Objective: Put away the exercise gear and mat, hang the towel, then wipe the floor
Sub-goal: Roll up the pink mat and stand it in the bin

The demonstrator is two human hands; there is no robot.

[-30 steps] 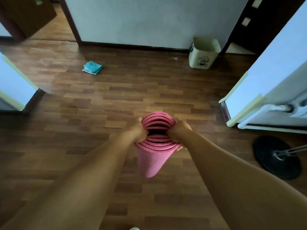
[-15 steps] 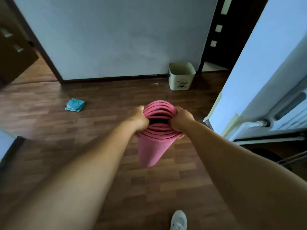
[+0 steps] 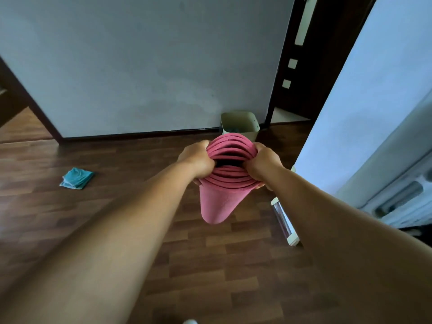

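Head view: your left hand (image 3: 196,161) and right hand (image 3: 263,163) pinch opposite rims of the rolled pink mat (image 3: 225,183) at centre frame. Its long axis hangs straight down from the grip. Both hands equally near; floor (image 3: 210,265) below.

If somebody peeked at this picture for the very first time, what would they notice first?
The pink mat, rolled up and held upright in the middle of the picture, with the left hand and right hand gripping its top end on either side. Next, the blue cloth lying alone on the wooden floor to the left, and the pale bin against the wall just behind the mat.
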